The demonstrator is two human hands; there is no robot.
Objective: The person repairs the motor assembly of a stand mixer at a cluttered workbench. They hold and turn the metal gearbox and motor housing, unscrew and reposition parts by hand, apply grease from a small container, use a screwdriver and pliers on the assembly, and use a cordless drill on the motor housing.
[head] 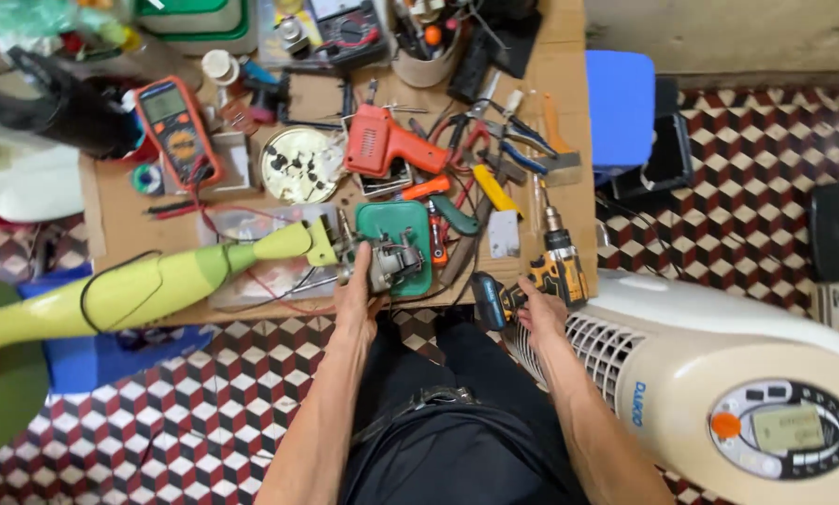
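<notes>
A repair looks to be midway, with the workpiece steadied and the power tool just being taken up. At the far left lies a long green appliance body (158, 285), its narrow end pointing right toward a small metal motor (393, 260) that sits on a green tray (382, 223) near the front edge of the cardboard-covered table (111, 224). The left hand (359, 290) reaches forward from the near side, forearm straight and fingers wrapped loosely about the motor's left end, pinning it in place; how firmly it grips is hard to judge, since the fingertips are hidden behind the part. To the right, the right hand (536, 309) comes up at a slight inward slant and closes around the grip of a black and yellow cordless drill (536, 271) lying at the table's near right corner, its chuck pointing away. The next move would seem to call for lifting the drill clear of the loose pliers (518, 140) and screwdrivers further back, then bringing its tip square onto a fastener on the motor while the other hand keeps the piece from turning. A white fan (719, 374) lies just beside the right forearm.
</notes>
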